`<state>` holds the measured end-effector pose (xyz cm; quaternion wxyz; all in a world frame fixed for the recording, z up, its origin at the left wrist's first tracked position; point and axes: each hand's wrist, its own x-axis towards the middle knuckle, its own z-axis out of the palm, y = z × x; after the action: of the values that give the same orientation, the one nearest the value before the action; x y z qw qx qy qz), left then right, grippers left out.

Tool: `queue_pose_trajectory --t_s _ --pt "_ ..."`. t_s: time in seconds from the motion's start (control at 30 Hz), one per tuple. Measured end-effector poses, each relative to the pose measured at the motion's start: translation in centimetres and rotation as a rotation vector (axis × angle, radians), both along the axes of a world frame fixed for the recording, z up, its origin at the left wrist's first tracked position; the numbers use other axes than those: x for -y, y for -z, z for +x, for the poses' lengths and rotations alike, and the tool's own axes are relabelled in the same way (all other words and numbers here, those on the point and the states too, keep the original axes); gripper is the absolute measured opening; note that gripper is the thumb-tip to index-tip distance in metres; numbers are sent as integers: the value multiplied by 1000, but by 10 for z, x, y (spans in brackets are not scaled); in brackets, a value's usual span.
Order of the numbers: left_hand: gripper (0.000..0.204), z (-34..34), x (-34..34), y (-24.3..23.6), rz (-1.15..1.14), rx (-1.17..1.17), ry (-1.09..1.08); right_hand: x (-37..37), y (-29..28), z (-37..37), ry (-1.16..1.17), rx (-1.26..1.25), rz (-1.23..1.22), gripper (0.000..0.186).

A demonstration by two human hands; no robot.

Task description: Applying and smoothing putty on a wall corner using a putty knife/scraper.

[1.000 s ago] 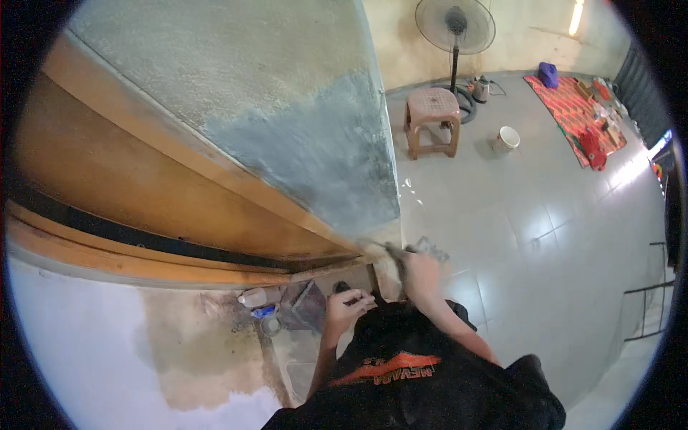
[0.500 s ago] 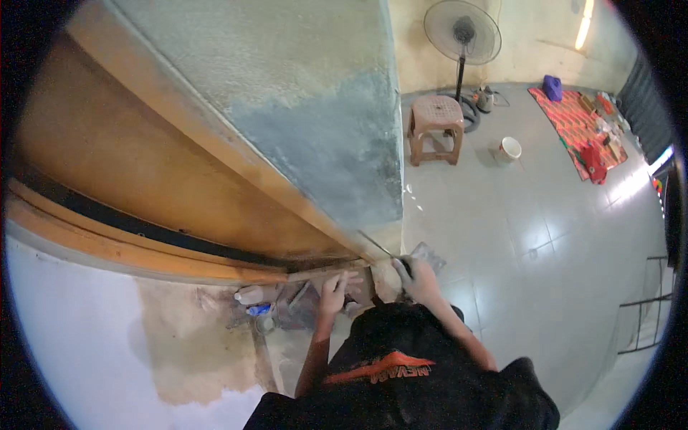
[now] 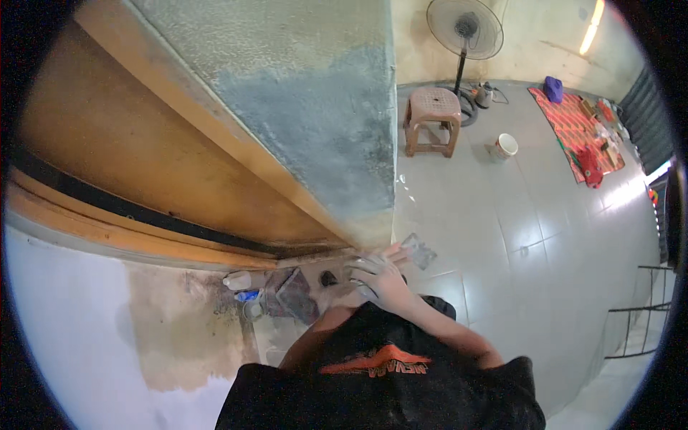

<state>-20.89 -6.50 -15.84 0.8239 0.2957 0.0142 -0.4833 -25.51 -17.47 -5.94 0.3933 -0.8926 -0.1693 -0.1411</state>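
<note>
My right hand (image 3: 383,284) lies across the front of my black shirt, its whitish, dusty fingers bent over toward the left. A dark grey edge shows under those fingers, too hidden to name. My left hand (image 3: 393,251) is mostly covered by the right one; pinkish fingertips stretch out beyond it, close to the wall corner. Just past both hands stands the wall column (image 3: 315,136), with a smooth grey patch on its pale face. Beside it runs the orange-brown door frame (image 3: 208,118). A crumpled clear plastic bag (image 3: 421,252) is on the floor near the fingertips.
On the left floor are a white bottle (image 3: 237,280), a blue item (image 3: 247,295), a round container (image 3: 253,310) and a dusty dark sheet (image 3: 292,294). Across the room are a plastic stool (image 3: 433,105), standing fan (image 3: 466,30), white bucket (image 3: 506,145), patterned mat (image 3: 566,118) and metal rack (image 3: 640,309).
My right hand has moved left, and the thin blade it held out no longer shows. The left hand has moved right, beneath it. The view has shifted slightly.
</note>
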Motion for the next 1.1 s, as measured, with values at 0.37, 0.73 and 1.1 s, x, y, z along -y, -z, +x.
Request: queue_pose_trajectory --t_s 0.37,0.73,1.1 --pt "80 -18 23 -40 -173 -256 101 60 50 -35 758 65 746 23" --pt "69 -36 -8 77 249 837 505 178 63 -51 937 267 258 18" --pt "43 27 -43 -76 841 1461 670 188 70 -94 1009 77 892 29"
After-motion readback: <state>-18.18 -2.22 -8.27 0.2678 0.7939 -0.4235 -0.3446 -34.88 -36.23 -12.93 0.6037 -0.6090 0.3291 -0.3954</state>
